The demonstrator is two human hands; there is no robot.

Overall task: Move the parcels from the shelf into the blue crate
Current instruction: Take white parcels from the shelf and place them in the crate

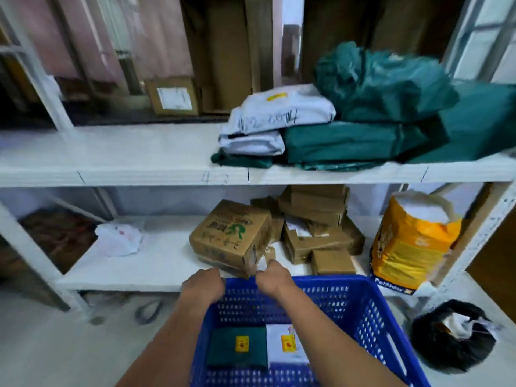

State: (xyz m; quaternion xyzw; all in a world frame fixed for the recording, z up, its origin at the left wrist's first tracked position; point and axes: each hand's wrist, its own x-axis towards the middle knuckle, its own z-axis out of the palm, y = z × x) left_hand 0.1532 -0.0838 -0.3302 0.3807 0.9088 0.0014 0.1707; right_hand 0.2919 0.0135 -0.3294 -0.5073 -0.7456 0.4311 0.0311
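Observation:
The blue crate (360, 305) stands on the floor against the lower shelf (156, 263). A dark green parcel (237, 348) and a white parcel (287, 344) lie inside it. My left hand (203, 286) is curled over the crate's far left corner. My right hand (275, 277) is curled over the far rim, its fingers touching the bottom corner of a cardboard box (231, 233) on the lower shelf. More small cardboard boxes (318, 219) are stacked behind that box. White mailers (279, 113) and green bags (377, 107) are piled on the upper shelf (111, 163).
A yellow sack (410, 241) stands at the lower shelf's right end, and a white plastic bag (120, 238) lies at its left. A black bag (452, 333) sits on the floor right of the crate. A labelled box (173, 97) stands behind the upper shelf.

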